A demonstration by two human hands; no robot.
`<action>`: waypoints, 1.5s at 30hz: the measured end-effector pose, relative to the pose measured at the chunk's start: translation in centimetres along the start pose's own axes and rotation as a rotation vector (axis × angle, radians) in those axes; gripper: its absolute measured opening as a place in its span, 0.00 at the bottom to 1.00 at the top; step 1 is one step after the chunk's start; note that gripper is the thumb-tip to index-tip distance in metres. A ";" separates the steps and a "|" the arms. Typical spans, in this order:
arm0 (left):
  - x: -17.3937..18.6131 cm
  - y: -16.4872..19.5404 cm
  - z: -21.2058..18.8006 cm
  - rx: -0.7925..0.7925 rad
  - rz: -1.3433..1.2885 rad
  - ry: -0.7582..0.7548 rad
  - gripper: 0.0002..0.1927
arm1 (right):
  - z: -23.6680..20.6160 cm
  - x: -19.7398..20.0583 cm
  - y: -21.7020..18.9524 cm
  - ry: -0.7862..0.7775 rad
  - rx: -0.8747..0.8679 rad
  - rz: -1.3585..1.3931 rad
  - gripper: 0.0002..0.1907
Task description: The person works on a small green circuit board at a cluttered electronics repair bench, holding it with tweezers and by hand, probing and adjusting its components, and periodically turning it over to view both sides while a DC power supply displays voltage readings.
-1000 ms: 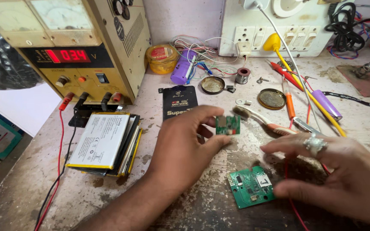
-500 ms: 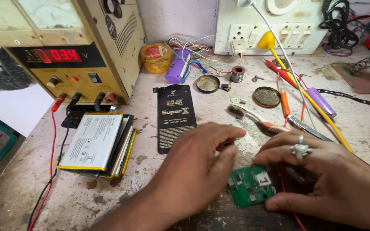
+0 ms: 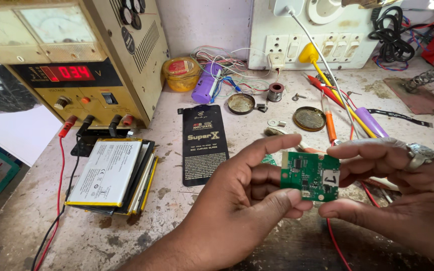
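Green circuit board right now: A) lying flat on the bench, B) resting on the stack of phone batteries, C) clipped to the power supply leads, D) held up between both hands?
D: the green circuit board is lifted off the bench, pinched by the left hand on one edge and the right hand on the other.

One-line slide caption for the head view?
Left hand and right hand hold a small green circuit board above the cluttered workbench.

The left hand point(image 3: 237, 200) reaches in from below, palm turned up, its forefinger and thumb closed in a pinch. The right hand point(image 3: 403, 195) comes from the right edge, fingers point(image 3: 372, 150) curled in a matching pinch; its wrist seems cut off from view.
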State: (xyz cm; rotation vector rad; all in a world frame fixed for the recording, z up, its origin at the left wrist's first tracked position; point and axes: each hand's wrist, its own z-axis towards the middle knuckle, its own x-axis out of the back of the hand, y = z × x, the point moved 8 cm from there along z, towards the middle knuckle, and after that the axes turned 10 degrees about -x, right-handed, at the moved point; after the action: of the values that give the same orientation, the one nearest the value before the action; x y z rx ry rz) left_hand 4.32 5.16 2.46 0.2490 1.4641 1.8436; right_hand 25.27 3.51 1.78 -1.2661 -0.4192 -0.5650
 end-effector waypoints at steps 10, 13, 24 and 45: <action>-0.1 0.0 -0.1 -0.073 0.024 -0.026 0.29 | -0.1 -0.1 -1.2 -0.017 0.125 0.042 0.38; -0.3 0.0 -0.1 -0.086 0.026 -0.026 0.29 | -0.2 -0.1 -1.4 -0.012 0.132 0.047 0.37; -0.5 0.6 -0.2 -0.101 0.053 -0.033 0.29 | -0.1 0.1 -0.9 0.004 0.070 0.041 0.39; -0.7 0.4 -0.3 -0.140 0.036 -0.039 0.28 | -0.3 -0.1 -1.1 -0.005 0.108 0.073 0.38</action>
State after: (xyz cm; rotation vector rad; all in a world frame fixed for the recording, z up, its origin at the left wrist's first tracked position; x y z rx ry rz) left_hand 4.47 4.48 2.91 0.2434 1.3054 1.9495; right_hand 24.55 3.02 2.49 -1.1750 -0.4003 -0.4714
